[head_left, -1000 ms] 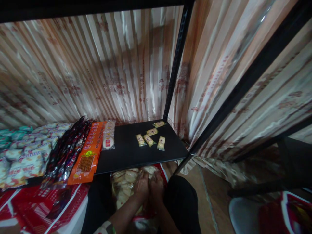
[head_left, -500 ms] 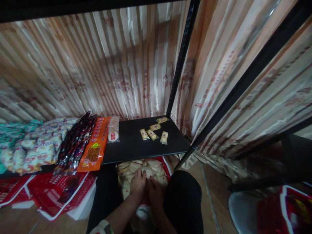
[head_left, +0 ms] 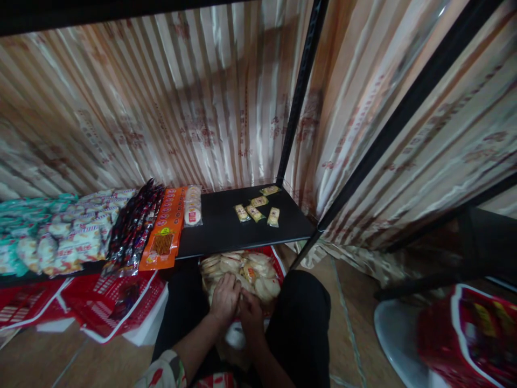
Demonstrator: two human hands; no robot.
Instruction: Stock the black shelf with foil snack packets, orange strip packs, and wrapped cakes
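Observation:
My left hand [head_left: 224, 297] and my right hand [head_left: 250, 315] sit close together in a red bag of pale wrapped snack packets [head_left: 242, 269] between my knees. Both hands curl their fingers down into the packets, and what they grip is hidden. Just above the bag runs a black shelf [head_left: 226, 234]. Several small yellow snack packets [head_left: 258, 207] lie loose on its right part. A strip of round white wafers [head_left: 193, 207] lies left of them.
Left along the shelf lie an orange snack strip [head_left: 165, 231], dark red-black packets [head_left: 135, 229] and white-and-teal packets [head_left: 52, 237]. A red basket [head_left: 109, 302] sits on the floor below. Black shelf posts [head_left: 299, 91] stand before striped curtains. A red bag [head_left: 472, 334] rests on a white stool at right.
The view has pulled back and tilted down, so the shelf sits higher and farther. Both hands have stayed together in the bag, drawing slightly back toward me.

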